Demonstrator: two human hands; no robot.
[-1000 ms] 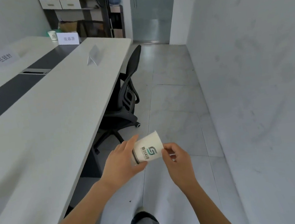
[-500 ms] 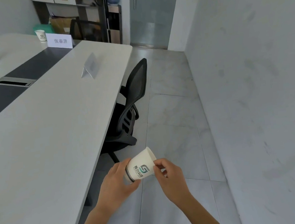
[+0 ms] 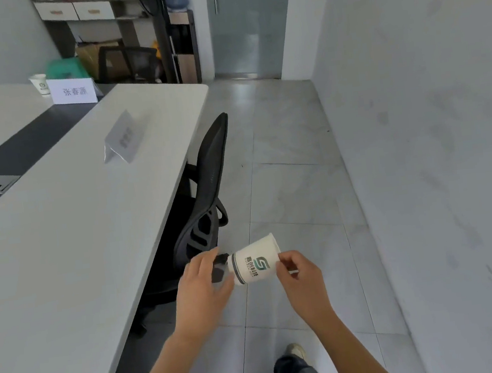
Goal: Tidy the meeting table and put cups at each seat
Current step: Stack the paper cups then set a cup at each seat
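**Beside table's long edge: cup on way to next seat**

Over the floor just off the meeting table (image 3: 60,238), the paper cup (image 3: 255,266) lies on its side between both hands, mouth to the right. R hand (image 3: 299,275) pinches the rim, thumb + fingers curled. L hand (image 3: 199,289) is loosely spread at the base end, thumb by the bottom; contact can't be told. Next seat is prob the black chair (image 3: 207,184) w/ clear name card (image 3: 121,139) in front. To do it well: turn cup upright, set it near that card, away from the edge, w/o crushing the rim.
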